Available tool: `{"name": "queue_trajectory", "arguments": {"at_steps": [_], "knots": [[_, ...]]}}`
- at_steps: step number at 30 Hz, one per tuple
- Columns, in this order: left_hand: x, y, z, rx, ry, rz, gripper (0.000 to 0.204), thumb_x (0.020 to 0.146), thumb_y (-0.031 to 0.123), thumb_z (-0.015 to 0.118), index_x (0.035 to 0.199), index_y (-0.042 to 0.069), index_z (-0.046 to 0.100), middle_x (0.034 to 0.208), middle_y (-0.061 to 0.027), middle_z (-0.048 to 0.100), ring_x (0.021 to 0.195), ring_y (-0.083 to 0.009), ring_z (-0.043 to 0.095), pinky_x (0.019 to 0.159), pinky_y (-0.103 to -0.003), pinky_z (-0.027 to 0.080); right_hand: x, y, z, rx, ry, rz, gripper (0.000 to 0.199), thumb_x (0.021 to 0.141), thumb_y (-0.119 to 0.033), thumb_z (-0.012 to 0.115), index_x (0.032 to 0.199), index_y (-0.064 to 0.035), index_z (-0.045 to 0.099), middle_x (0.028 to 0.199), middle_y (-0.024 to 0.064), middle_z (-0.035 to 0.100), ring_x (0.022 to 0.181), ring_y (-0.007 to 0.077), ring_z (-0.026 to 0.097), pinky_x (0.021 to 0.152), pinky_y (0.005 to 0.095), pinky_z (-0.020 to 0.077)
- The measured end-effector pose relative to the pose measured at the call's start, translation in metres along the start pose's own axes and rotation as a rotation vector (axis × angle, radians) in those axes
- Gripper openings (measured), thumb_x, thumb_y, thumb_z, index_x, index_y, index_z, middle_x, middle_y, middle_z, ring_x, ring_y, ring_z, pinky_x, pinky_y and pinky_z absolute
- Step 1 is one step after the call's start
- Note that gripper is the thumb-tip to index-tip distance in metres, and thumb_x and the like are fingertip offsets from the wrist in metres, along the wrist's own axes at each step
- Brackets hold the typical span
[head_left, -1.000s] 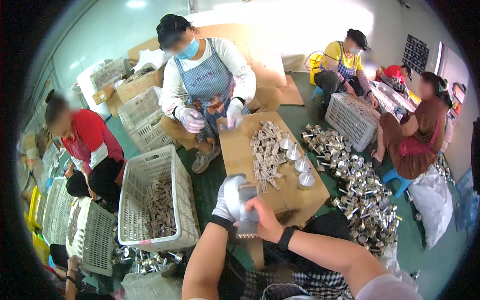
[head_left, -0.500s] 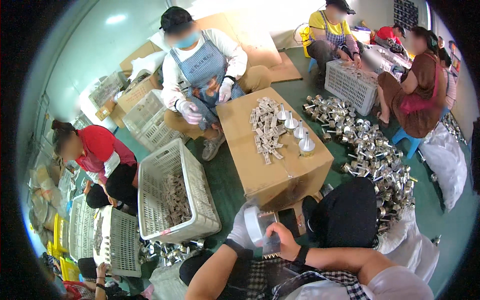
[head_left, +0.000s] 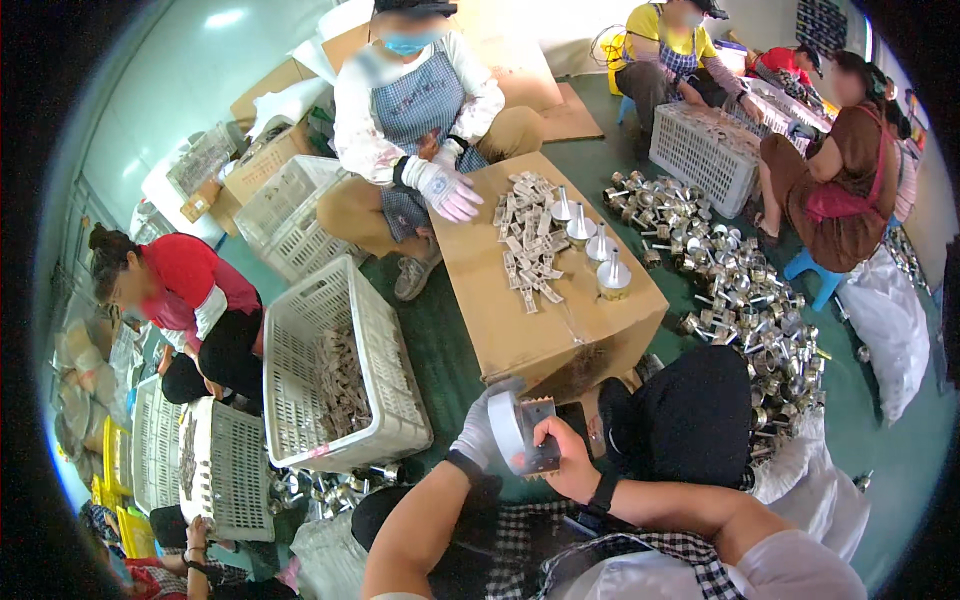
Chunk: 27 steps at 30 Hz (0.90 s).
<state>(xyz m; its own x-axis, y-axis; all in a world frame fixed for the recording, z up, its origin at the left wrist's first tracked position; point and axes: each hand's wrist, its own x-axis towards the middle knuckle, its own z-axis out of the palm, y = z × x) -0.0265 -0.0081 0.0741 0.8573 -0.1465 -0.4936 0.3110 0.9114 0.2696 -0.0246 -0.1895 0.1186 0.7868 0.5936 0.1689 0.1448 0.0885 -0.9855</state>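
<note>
From the head camera, my left hand (head_left: 478,432), in a white glove, is curled around a round silvery metal cup (head_left: 508,432), gripping it from the left side. My right hand (head_left: 565,455), bare with a black wristband, is closed on a small flat metal plate (head_left: 540,440) with a jagged lower edge, pressed right against the cup; how the two pieces meet is hard to make out, since my fingers cover the joint. Both hands sit close to my lap, just below the near edge of a cardboard box (head_left: 540,320) used as a table.

On the box top lies a heap of small metal plates (head_left: 527,240), and beside them stand four silvery cone-topped pieces (head_left: 592,245). A person in a checked apron sits across the box, a white-gloved hand (head_left: 445,190) resting at its far corner. To my left is a white plastic crate (head_left: 340,370) holding more metal parts. To my right a big pile of shiny metal cups (head_left: 740,290) covers the green floor.
</note>
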Motion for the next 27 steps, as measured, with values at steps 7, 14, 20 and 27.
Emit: {"name": "queue_trajectory", "arguments": {"at_steps": [7,14,20,27], "knots": [[0.013,-0.001,-0.018,0.043,0.117,0.165,0.025,0.088,0.023,0.047,0.100,0.004,0.059,0.090,-0.0107,0.065,0.080,-0.0256,0.061,0.076,-0.036,0.051,0.014,-0.005,-0.005,-0.062,0.044,-0.023,0.037,0.068,-0.015,0.079,0.079,-0.0084,0.044,0.074,0.0014,0.045,0.069,0.0114,0.043,0.063,0.0247,0.0394],[0.015,-0.001,-0.001,-0.101,0.142,0.101,0.025,0.087,0.022,0.049,0.099,0.003,0.059,0.085,-0.0112,0.064,0.073,-0.0249,0.061,0.068,-0.036,0.051,0.024,0.000,-0.009,-0.081,0.065,0.071,0.039,0.065,-0.013,0.080,0.078,-0.0075,0.044,0.073,0.0010,0.044,0.068,0.0100,0.043,0.062,0.0239,0.0396],[0.020,-0.002,-0.035,-0.160,-0.026,0.040,0.024,0.082,0.019,0.054,0.095,0.001,0.061,0.087,-0.0146,0.063,0.075,-0.0303,0.059,0.074,-0.040,0.049,0.018,0.000,-0.006,0.048,-0.012,0.156,0.040,0.068,-0.011,0.079,0.080,-0.0098,0.041,0.074,-0.0037,0.042,0.069,0.0055,0.041,0.062,0.0196,0.0371],[0.032,-0.005,-0.022,0.071,0.147,0.200,0.027,0.084,0.020,0.052,0.099,-0.001,0.059,0.080,-0.0137,0.063,0.065,-0.0266,0.059,0.061,-0.039,0.051,0.020,-0.003,-0.009,0.089,0.034,0.179,0.040,0.068,-0.009,0.079,0.080,-0.0097,0.041,0.075,-0.0040,0.042,0.069,0.0050,0.041,0.062,0.0196,0.0375]]}}
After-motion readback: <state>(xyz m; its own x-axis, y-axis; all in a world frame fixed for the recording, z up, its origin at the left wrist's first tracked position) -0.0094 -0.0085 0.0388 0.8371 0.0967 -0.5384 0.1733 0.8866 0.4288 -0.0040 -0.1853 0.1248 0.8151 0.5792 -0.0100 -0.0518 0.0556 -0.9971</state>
